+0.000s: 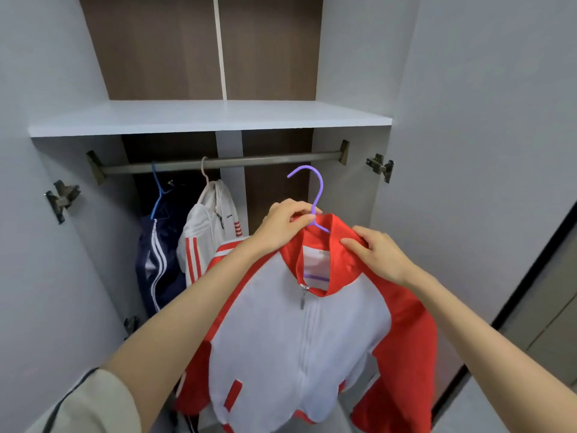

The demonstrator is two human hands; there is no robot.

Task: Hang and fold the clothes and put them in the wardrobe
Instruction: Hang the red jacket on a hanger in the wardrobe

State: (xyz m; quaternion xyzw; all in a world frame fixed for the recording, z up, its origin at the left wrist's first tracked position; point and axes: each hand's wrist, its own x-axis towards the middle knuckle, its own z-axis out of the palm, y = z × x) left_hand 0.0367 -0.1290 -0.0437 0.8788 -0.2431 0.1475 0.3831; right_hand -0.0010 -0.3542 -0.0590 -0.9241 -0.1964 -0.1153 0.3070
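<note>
I hold the red-and-white jacket [299,339] on a purple hanger [313,195] before the open wardrobe [352,57]. My left hand [282,225] has its grip pinched on the hanger's neck. My right hand [381,256] has its grip clamped on the red collar. The hook sits below the rail [265,159], off it. Farther back, at the rail's left, hang a navy jacket [159,254] and a white jacket [206,226].

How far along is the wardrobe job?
Done: navy jacket and white jacket hang on the rail. In hand: red-and-white jacket on the purple hanger, left hand gripping the hanger, right hand holding the collar. Remaining: hook it onto the rail; no folded clothes visible.
</note>
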